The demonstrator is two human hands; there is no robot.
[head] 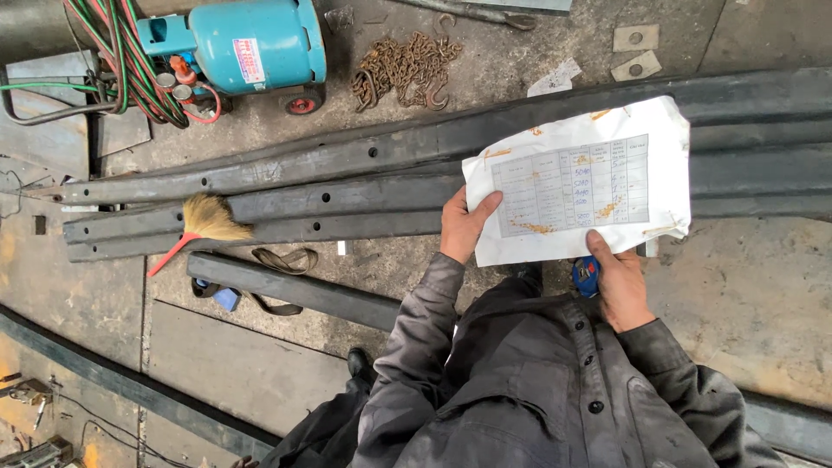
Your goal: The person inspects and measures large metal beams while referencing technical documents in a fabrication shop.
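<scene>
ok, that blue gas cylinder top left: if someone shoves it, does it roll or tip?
The gas cylinder lies on its side with a small red wheel under it, so it would probably roll rather than tip. It is likely heavy for its size. The hoses attached at its valve end would probably drag and limit travel.

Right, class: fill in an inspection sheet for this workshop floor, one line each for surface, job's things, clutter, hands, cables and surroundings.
Surface: stained concrete floor, steel plates let in at left.
Job's things: creased paper sheet with a printed table, held over long dark steel beams.
Clutter: red-handled brush, rusty chain with hooks, strap, two small square plates.
Hands: left hand and right hand grip the sheet's lower edge; a blue object by the right.
Cables: red and green hoses.
Surroundings: teal gas cylinder on wheels.
</scene>
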